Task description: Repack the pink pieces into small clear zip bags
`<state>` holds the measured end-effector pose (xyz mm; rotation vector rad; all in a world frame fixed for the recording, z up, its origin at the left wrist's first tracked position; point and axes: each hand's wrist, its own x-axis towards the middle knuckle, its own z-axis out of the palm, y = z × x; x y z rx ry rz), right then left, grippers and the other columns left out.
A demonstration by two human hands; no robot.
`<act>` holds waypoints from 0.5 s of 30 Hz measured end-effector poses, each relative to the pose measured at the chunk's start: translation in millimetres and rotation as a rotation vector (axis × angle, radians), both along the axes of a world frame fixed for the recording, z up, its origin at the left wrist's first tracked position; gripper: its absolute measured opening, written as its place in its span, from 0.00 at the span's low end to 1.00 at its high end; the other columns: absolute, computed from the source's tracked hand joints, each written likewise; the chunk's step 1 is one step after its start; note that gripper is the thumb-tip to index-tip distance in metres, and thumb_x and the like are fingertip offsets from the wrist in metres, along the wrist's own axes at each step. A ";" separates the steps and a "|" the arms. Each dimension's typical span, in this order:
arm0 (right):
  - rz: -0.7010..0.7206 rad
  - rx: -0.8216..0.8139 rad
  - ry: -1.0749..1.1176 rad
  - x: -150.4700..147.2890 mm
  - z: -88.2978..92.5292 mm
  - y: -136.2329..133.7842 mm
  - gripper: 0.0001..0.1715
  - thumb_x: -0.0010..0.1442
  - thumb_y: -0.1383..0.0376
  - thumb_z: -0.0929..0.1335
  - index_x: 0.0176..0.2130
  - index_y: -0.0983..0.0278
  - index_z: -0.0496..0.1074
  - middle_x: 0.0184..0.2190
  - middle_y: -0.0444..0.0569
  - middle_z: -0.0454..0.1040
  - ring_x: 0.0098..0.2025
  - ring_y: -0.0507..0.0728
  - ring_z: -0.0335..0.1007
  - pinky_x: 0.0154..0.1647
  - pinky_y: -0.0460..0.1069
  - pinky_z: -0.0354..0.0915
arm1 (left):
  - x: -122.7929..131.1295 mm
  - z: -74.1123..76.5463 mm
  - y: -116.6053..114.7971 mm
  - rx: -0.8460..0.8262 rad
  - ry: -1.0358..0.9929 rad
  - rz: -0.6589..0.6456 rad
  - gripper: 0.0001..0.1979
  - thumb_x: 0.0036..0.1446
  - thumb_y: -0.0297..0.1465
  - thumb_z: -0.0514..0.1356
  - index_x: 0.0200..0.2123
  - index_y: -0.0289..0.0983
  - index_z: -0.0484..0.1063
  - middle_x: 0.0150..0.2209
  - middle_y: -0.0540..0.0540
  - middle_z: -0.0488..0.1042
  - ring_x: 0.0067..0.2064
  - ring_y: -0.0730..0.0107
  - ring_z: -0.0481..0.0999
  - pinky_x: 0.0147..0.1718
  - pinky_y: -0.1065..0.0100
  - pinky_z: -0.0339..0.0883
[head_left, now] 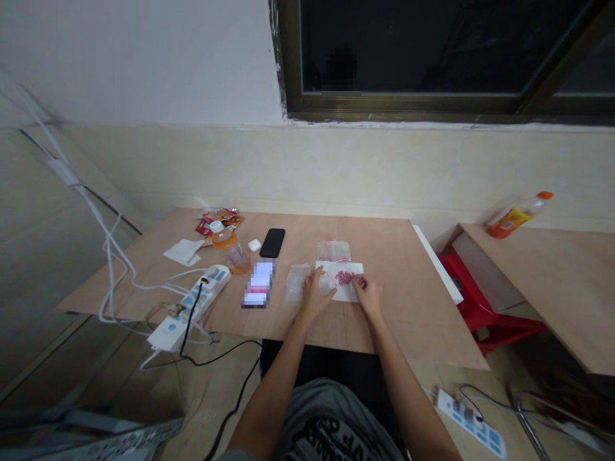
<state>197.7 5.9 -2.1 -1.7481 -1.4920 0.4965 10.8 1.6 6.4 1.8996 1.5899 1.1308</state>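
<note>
A small heap of pinkish-red beads (344, 277) lies on a white sheet of paper (343, 296) in front of me. My left hand (314, 289) rests at the sheet's left edge, thumb and index finger spread apart. A faint thin line, perhaps a thread, runs near its fingertips. On the other side, my right hand (369, 294) has its fingertips pinched together against the right edge of the beads. What they pinch is too small to make out. One clear plastic bag (295, 283) lies left of the paper, and another clear bag (333, 250) with a pinkish edge lies just behind it.
Left of the bags lie a lit phone (259, 283), a black phone (273, 243) and a white earbud case (254, 245). An orange drink bottle (230, 248), wrappers (221, 219), tissue (184, 251) and a corded power strip (192, 307) are further left. A red stool (473, 294) stands right.
</note>
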 end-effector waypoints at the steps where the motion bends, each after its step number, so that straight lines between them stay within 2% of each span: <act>1: -0.002 -0.011 -0.066 0.4 -1.1 -2.8 0.20 0.57 0.53 0.63 0.37 0.63 0.76 0.27 0.48 0.74 0.31 0.56 0.68 0.35 0.48 0.54 | 0.9 -2.7 0.7 0.010 -0.005 0.005 0.37 0.48 0.31 0.66 0.59 0.45 0.54 0.51 0.45 0.71 0.54 0.61 0.68 0.56 0.55 0.59; 5: -0.034 -0.001 -0.224 -2.0 -3.4 -10.1 0.17 0.58 0.58 0.63 0.39 0.63 0.75 0.30 0.47 0.74 0.36 0.56 0.67 0.38 0.49 0.50 | 2.5 -9.1 4.0 0.023 -0.008 0.007 0.37 0.47 0.31 0.66 0.59 0.44 0.54 0.51 0.45 0.71 0.54 0.60 0.68 0.56 0.54 0.58; 9: -0.087 0.011 -0.223 -1.7 -3.9 -10.7 0.19 0.61 0.58 0.61 0.43 0.63 0.74 0.30 0.47 0.73 0.37 0.57 0.65 0.38 0.49 0.49 | 2.1 -9.4 5.5 -0.002 -0.010 0.010 0.37 0.47 0.32 0.66 0.59 0.43 0.55 0.51 0.44 0.71 0.54 0.59 0.68 0.56 0.54 0.59; 15: -0.121 -0.044 -0.223 -1.9 -2.1 -8.7 0.21 0.62 0.55 0.60 0.45 0.62 0.74 0.29 0.47 0.73 0.36 0.57 0.66 0.38 0.49 0.47 | 1.0 -9.2 4.0 -0.044 -0.052 0.037 0.35 0.48 0.31 0.66 0.58 0.45 0.57 0.50 0.45 0.71 0.54 0.61 0.69 0.56 0.57 0.59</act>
